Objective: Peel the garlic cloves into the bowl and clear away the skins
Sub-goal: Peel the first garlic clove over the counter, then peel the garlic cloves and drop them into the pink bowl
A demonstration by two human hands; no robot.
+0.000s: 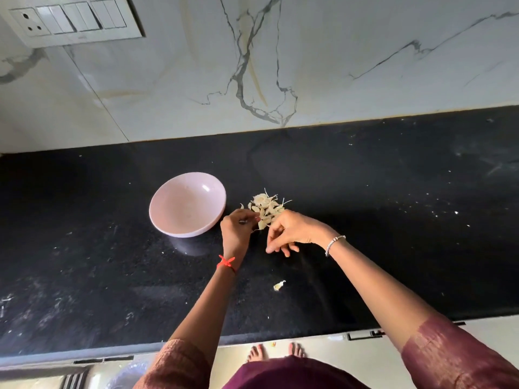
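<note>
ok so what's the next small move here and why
Probably pinch one clove out of the garlic pile and start stripping its skin. Both the left hand and right hand are at the pile's near edge, the pink bowl beside it looks empty, and one stray piece lies nearer the person.

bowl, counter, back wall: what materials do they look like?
Bowl: pale pink, smooth, soft glossy highlight; probably plastic or melamine, could be glazed ceramic.
Counter: black polished stone, fine speckle, faint reflections; likely granite.
Wall: white glossy slab with grey veins; marble or marble-look tile.
</note>
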